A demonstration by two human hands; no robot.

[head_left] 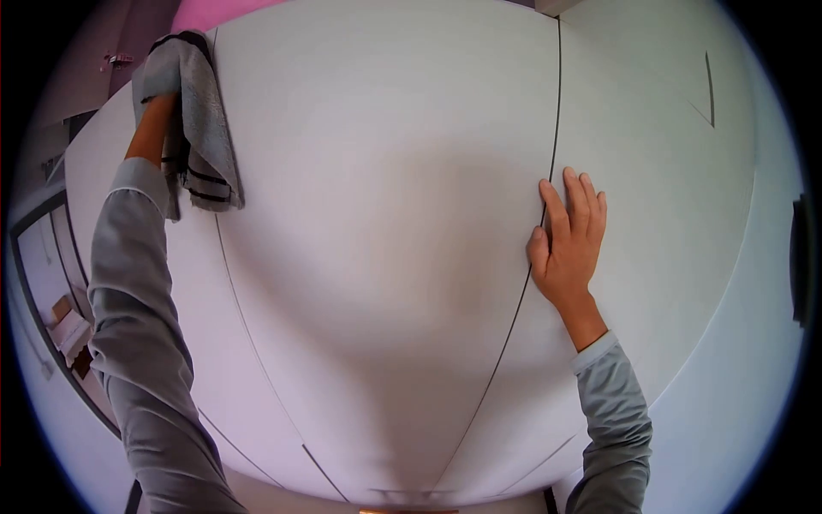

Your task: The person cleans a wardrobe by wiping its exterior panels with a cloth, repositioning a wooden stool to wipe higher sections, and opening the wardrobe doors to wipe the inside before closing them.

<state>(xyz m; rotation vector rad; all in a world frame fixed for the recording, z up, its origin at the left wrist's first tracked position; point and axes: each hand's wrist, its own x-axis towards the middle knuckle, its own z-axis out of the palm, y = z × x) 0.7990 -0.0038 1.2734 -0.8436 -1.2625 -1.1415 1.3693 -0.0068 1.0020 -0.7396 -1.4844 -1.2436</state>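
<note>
A grey towel [205,137] with dark stripes hangs over the upper left of a white cabinet front [385,128]. My left hand [161,104] is up inside its folds and holds it against the panel, close to a vertical seam. The cloth hides the fingers of that hand. My right hand [572,236] lies flat on the white surface, fingers stretched out and slightly apart, holding nothing. Its thumb and index finger rest at the dark gap [519,308] between two door panels.
A dark slot-like handle [710,90] shows on the right panel. At the left edge stands a dark-framed opening [51,283] with things seen through it. Something pink [223,13] is above the cabinet's top edge. A dark object [799,261] sits at the far right.
</note>
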